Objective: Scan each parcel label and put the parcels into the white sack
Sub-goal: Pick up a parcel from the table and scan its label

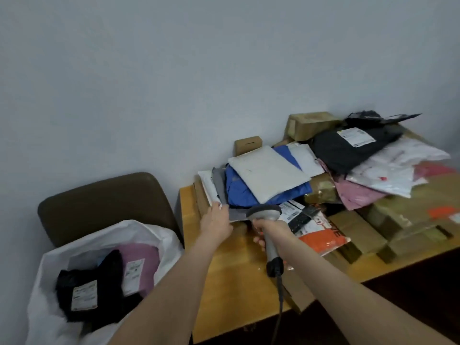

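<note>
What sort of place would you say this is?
Probably a small parcel-handling room: a wooden table piled with mailers and cartons, a barcode scanner in the right hand, and a white sack holding parcels.

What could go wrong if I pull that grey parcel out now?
1. The left hand grips the grey parcel low in the stack. The blue parcel and white mailer lying on it may slide off the table.
2. No label shows on it, so it may need flipping before the scanner in the right hand can read it.
3. The scanner cable hangs over the table edge and could snag.
</note>
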